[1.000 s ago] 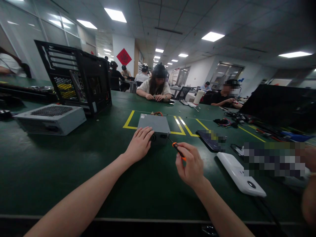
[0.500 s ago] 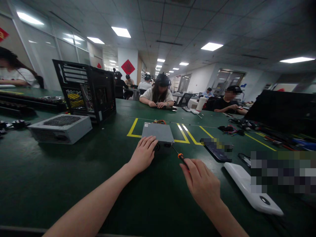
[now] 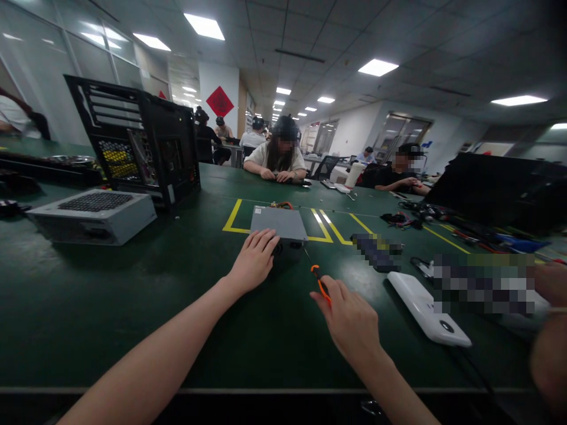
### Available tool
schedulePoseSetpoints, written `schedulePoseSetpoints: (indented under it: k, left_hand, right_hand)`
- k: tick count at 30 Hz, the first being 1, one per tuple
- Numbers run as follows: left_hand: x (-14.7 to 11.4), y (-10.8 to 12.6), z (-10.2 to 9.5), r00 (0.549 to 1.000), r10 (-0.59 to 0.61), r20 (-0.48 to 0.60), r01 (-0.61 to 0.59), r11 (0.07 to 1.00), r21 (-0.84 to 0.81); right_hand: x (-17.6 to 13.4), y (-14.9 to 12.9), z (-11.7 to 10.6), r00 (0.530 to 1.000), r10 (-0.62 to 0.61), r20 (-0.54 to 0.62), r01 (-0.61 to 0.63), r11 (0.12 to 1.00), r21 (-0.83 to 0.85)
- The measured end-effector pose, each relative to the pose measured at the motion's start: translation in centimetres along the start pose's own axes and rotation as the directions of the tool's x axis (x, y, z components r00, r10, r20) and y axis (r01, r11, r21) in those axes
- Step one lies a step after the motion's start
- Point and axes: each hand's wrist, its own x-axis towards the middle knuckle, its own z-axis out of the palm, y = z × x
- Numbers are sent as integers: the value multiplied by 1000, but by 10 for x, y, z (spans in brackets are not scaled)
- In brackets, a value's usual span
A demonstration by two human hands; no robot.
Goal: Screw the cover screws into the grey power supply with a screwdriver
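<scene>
A small grey power supply unit lies on the green table, with coloured wires at its far side. My left hand rests over its near left corner, fingers laid on the top edge; the thumb is hidden. In my right hand is an orange-and-black screwdriver, gripped by its handle. Its thin shaft points up and left to the near right corner of the power supply unit. Whether the tip touches a screw is too small to tell.
A larger power supply and an open black computer case stand on the left. Right of my hand lie a white device, a blurred dark object and cables. Another person's arm reaches in at the right edge.
The view has tilted and shifted slightly, so the table's near edge shows more. My right hand has turned the screwdriver handle a little. A person's arm has appeared at the right edge.
</scene>
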Motion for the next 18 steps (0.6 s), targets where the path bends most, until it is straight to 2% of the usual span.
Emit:
schedulePoseSetpoints:
  k: [3, 7, 9, 11, 15, 18]
  left_hand:
    - [-1, -1, 0, 1000, 9, -1, -9, 1000, 3]
    - [-1, -2, 1, 1000, 15, -5, -15, 1000, 19]
    - [-1, -2, 1, 1000, 14, -11, -14, 1000, 27]
    - [-2, -2, 1, 1000, 13, -20, -12, 999, 34]
    - [-1, -2, 2, 1000, 17, -19, -16, 999, 47]
    - [-1, -2, 3, 1000, 12, -18, -11, 999, 53]
  right_hand:
    - [-2, -5, 0, 1000, 17, 11, -18, 998, 56]
    - [0, -4, 3, 994, -78, -75, 81, 996, 35]
    - [6, -1, 2, 996, -40, -78, 37, 998, -45]
    - [15, 1, -2, 999, 28, -34, -31, 996, -80]
    - [26, -2, -9, 996, 94, 2, -94, 989, 114]
    - [22, -2, -3, 996, 3, -94, 18, 974, 225]
